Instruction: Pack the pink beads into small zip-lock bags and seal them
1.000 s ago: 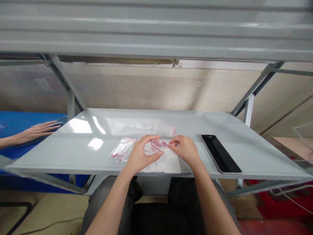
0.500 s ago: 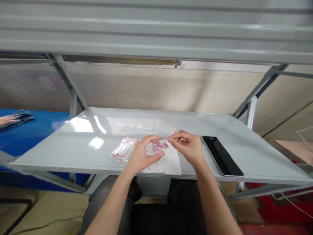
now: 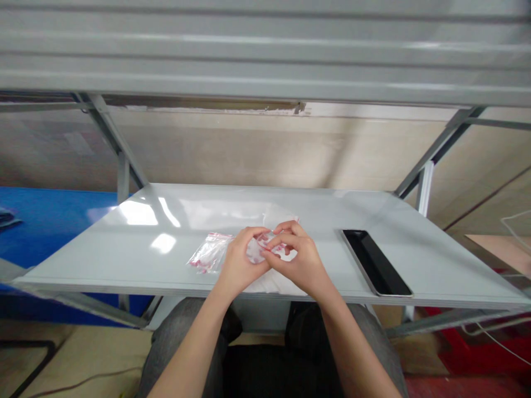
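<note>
Between my hands is a small clear zip-lock bag (image 3: 256, 251) with a red strip, pinkish-red bits showing around it. My left hand (image 3: 238, 262) curves around its left side, thumb and fingers closed on its edge. My right hand (image 3: 302, 260) meets it from the right, thumb and index finger pinched at the red strip; the fingers partly hide the bag. Beneath both hands lies a white sheet (image 3: 276, 283). To the left of my left hand, more clear zip-lock bags (image 3: 210, 253) with red strips and small red pieces rest on the table.
A black tablet-like slab (image 3: 375, 262) with a silver edge lies at the right of the grey table (image 3: 103, 265). Behind my hands is another clear bag (image 3: 282, 213). Metal struts (image 3: 423, 188) stand at both sides. A blue surface (image 3: 45, 221) is further left.
My right hand has moved left and slightly down, bringing its fingertips to the bag beside my left thumb. A co-worker's hand at the far left has gone out of view.
</note>
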Demonstrator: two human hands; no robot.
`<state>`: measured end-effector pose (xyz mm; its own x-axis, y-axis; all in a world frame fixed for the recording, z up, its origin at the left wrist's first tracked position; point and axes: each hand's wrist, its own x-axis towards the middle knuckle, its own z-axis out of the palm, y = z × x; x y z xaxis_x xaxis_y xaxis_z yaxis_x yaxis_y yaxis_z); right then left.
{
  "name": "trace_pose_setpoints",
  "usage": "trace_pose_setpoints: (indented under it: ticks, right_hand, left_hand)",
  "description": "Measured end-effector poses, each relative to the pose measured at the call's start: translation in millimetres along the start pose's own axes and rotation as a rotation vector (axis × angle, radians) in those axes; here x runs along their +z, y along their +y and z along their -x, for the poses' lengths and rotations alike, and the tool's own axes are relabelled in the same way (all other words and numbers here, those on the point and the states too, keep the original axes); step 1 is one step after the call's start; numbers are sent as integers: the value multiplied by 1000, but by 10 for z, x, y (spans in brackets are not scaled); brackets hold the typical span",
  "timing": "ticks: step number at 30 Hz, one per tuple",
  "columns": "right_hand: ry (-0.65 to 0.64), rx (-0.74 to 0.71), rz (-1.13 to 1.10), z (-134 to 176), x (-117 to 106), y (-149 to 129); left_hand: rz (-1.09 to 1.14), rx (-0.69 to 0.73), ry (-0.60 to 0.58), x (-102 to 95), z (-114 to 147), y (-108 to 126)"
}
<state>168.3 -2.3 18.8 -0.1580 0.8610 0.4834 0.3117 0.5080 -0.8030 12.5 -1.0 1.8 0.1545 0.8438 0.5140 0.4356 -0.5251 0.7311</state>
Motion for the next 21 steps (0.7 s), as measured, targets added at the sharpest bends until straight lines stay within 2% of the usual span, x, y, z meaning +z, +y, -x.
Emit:
trace_pose_setpoints:
  ticks: [3,9,16,21]
  right_hand:
    - [-26,38,-53,3,-11,13]
    - [-74,155,-261,-2,-179,3]
    - [32,130,-321,-13,-190,-23]
    - [59,120,-298,-10,-225,-56]
  left_hand:
    - [73,-10,35,-10,1,-16]
    - [394,-31,-84,-102,4,-16]
    - [414,-53,21,-110,12,-28]
    - [368,-46,68,-154,28,3]
